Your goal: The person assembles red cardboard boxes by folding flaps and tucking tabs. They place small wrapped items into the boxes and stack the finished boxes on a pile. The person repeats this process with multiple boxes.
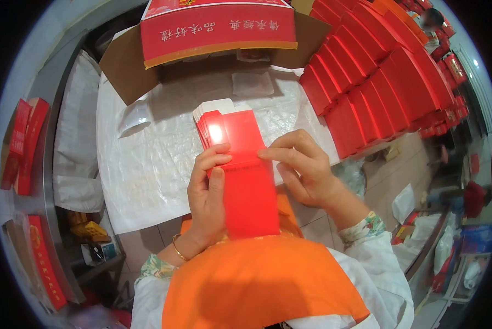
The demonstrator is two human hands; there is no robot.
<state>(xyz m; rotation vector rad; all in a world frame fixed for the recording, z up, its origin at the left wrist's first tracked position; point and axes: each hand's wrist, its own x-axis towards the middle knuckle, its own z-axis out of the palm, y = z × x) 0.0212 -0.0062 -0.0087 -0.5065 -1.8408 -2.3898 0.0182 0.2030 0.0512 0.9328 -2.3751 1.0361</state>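
A stack of flat red cardboard sheets [245, 170], glossy and long, stands upright in front of my chest. My left hand [206, 192] grips the stack from its left edge, thumb on the front sheet. My right hand [301, 167] touches the right edge, its fingertips pinching the front sheet near a crease. Behind the front sheet several more red and white sheet edges fan out at the top left.
A table under white woven sheeting [147, 159] lies ahead. An open brown carton holds a red printed box [218, 27] at the back. Rows of folded red boxes [377, 77] are stacked at the right. More red boxes [21, 142] stand on a shelf at the left.
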